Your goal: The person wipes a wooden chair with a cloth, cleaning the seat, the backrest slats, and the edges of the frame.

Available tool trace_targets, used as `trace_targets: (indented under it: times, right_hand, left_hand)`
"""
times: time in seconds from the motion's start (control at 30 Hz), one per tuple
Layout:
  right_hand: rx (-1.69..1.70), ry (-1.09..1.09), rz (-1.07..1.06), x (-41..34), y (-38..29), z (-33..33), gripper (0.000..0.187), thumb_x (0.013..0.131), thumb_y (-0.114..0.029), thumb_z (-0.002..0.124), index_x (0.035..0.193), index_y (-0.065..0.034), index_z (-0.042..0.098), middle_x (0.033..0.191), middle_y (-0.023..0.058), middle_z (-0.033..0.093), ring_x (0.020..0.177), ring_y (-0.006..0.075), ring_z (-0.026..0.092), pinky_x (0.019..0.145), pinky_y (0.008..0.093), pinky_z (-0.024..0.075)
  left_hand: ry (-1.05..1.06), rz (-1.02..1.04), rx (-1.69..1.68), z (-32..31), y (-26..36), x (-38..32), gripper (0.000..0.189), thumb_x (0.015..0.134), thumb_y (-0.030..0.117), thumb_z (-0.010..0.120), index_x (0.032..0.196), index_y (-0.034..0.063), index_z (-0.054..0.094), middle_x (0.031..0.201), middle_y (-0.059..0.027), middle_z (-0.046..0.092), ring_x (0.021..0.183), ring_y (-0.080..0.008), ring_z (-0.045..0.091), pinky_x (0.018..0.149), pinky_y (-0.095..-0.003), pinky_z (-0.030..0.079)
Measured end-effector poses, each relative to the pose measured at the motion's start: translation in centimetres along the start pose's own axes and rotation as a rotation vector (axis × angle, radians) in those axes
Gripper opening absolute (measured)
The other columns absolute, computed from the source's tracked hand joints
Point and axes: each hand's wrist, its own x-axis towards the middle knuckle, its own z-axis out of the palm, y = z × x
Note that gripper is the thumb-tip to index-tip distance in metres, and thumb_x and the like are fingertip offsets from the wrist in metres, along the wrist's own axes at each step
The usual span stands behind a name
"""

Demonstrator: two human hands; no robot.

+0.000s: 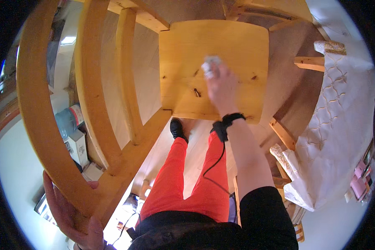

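Observation:
A wooden chair stands before me, its flat pale seat [181,47] marked by several dark knots. Over the middle of that seat is my right hand [222,82], blurred, with a crumpled whitish cloth [211,64] in its fingers. A black strap with a cable circles the right wrist. At the lower left my left hand [72,215] grips the top corner of the chair's slatted backrest [90,78], its fingers wrapped around the wood. The cloth appears to touch the seat, though blur softens its outline.
To the right, a table bears a white patterned tablecloth [340,125] with pink items [359,178] near its far edge. Another wooden chair [268,15] stands beyond the seat. At left, past the slats, a large blue water bottle [67,122] sits on its side by a white box [78,148].

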Motion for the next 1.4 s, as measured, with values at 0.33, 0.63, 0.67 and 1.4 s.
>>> trace_targets:
  times: [0.33,0.63,0.67,1.4]
  right_hand:
    - [0.22,-0.476,-0.283,-6.9,5.4,2.3,0.044,0.089,-0.029,0.048,0.13,-0.0139,0.047,0.12,0.0057,0.05,0.109,0.0246,0.048,0.096,0.0444,0.0375]
    - [-0.233,0.396,0.032,12.3,1.5,0.4,0.045,0.085,-0.025,0.055,0.127,-0.012,0.048,0.114,0.0132,0.05,0.103,0.0314,0.047,0.086,0.0445,0.0392]
    - [-0.147,0.312,-0.056,12.2,-0.7,0.7,0.045,0.084,-0.024,0.055,0.126,-0.0116,0.048,0.115,0.0127,0.049,0.104,0.0313,0.047,0.086,0.0444,0.0392]
    - [0.037,-0.155,-0.788,2.7,-5.3,2.8,0.039,0.084,-0.018,0.051,0.122,-0.0096,0.052,0.114,0.0125,0.052,0.102,0.0283,0.051,0.085,0.0449,0.041]
  left_hand:
    - [-0.061,-0.046,-0.165,1.1,-1.9,-0.2,0.104,0.065,0.029,0.081,0.142,0.0002,0.018,0.122,-0.0185,0.047,0.092,-0.0276,0.06,0.075,-0.0355,0.053]
    - [-0.31,-0.503,-0.684,-1.6,0.5,0.9,0.06,0.092,0.038,0.047,0.141,0.0094,0.028,0.133,-0.0161,0.044,0.123,-0.029,0.043,0.105,-0.0436,0.033]
    - [-0.303,-0.508,-0.678,-2.0,0.3,0.9,0.06,0.092,0.038,0.047,0.141,0.0094,0.028,0.133,-0.0161,0.044,0.123,-0.029,0.043,0.105,-0.0436,0.033]
    - [0.305,-1.238,-1.095,-0.5,0.2,1.5,0.053,0.075,0.005,0.063,0.123,0.0039,0.04,0.109,-0.0128,0.054,0.096,-0.0232,0.058,0.085,-0.0368,0.05]
